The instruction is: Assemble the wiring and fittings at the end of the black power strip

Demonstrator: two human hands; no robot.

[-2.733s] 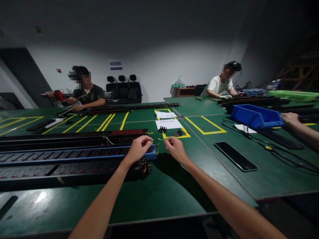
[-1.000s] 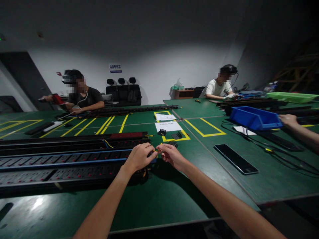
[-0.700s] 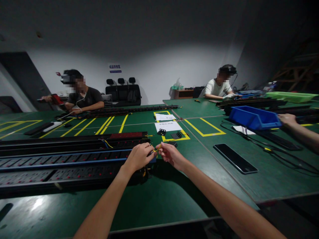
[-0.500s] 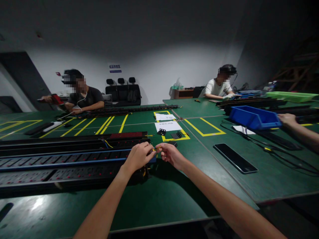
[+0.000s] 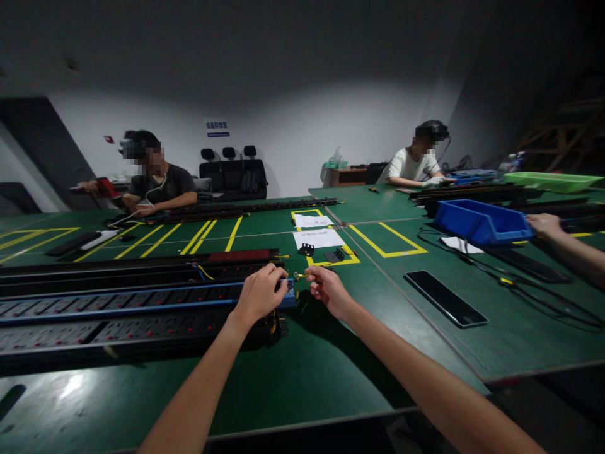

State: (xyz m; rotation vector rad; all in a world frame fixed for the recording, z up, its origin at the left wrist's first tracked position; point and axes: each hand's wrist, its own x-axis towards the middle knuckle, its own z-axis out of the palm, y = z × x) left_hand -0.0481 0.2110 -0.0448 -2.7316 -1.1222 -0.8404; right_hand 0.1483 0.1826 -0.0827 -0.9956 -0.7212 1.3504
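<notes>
My left hand (image 5: 261,291) lies over the right end of a long blue-edged power strip (image 5: 189,295), its fingers curled down onto that end. What its fingertips press on is partly hidden. Just to the right, my right hand (image 5: 329,291) is closed in a pinch on a short yellow wire (image 5: 303,275), whose ring-shaped end terminal points toward my left hand. A small gap separates the hands. In front of the blue strip lies a black power strip (image 5: 155,325) with rows of sockets and red dots.
Behind the hands are two small black brackets (image 5: 335,255) and a paper sheet (image 5: 319,238). A phone (image 5: 445,299), black cables (image 5: 515,293) and a blue bin (image 5: 482,222) lie to the right. A co-worker's hand (image 5: 544,224) touches the bin. Two people sit across the table.
My hands have come apart: the right has drawn slightly to the right with the yellow wire, exposing its ring end. The left fingers have come off the wire onto the strip's end.
</notes>
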